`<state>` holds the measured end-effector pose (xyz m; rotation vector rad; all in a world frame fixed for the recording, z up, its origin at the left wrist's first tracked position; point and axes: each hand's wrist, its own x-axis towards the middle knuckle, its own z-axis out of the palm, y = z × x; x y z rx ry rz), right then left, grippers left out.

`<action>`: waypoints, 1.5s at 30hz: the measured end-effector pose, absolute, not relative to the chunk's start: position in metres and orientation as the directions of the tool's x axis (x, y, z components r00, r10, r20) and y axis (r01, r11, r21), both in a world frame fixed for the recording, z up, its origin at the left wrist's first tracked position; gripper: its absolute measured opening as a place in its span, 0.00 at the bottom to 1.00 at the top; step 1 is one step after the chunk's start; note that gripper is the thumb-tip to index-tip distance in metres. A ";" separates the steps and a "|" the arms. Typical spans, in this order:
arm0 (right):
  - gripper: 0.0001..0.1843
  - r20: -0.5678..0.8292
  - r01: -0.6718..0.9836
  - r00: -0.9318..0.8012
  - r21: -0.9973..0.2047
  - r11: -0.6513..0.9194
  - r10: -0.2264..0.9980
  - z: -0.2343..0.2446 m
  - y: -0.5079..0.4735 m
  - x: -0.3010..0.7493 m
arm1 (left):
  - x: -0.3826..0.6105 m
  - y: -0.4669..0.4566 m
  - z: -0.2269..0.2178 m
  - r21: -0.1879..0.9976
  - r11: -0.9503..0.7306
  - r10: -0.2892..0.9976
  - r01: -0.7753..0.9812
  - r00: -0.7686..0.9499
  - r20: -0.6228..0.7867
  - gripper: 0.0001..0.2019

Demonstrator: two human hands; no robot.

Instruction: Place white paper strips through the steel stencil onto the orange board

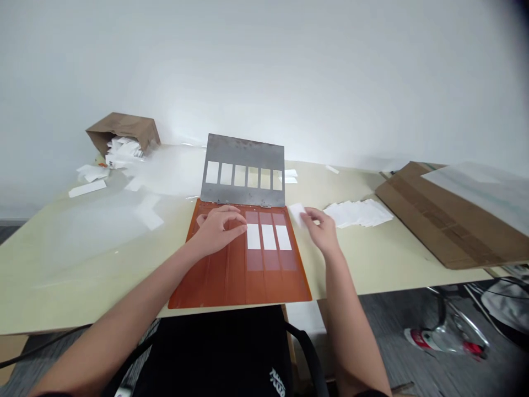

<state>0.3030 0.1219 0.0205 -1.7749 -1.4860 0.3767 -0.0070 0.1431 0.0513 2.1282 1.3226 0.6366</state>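
On the table lies an orange board with a grey metal frame standing raised at its far edge. A row of rectangular windows is cut through the frame. Three white cards rest on translucent strips on the board's right half. Over the board's upper middle is my left hand, thumb and index fingertips pinched together beside the leftmost card; whatever is between them, if anything, is hidden. Just off the board's right edge, my right hand pinches a white paper slip between thumb and fingers.
A fanned pile of white slips lies to the right, before a large cardboard box. At the back left, a brown paper bag on its side spills white slips. Clear plastic film covers the left of the table.
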 end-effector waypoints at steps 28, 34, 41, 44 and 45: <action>0.09 0.197 0.745 -0.391 -0.506 0.435 0.899 0.038 0.128 0.254 | 0.006 0.151 0.020 0.362 -0.677 0.728 0.641 0.656 0.200 0.17; 0.05 0.302 0.704 -0.410 -0.495 0.509 0.861 0.022 0.140 0.248 | 0.003 0.153 0.018 0.302 -0.703 0.706 0.644 0.681 0.192 0.22; 0.07 0.310 0.683 -0.443 -0.491 0.541 0.841 0.015 0.133 0.249 | 0.002 0.155 0.019 0.219 -0.772 0.634 0.596 0.743 0.212 0.27; 0.07 0.303 0.678 -0.455 -0.491 0.547 0.837 0.017 0.131 0.248 | 0.001 0.156 0.018 0.185 -0.797 0.604 0.575 0.752 0.264 0.27; 0.07 0.308 0.676 -0.456 -0.489 0.550 0.835 0.017 0.130 0.248 | 0.001 0.157 0.018 0.179 -0.798 0.602 0.576 0.746 0.283 0.26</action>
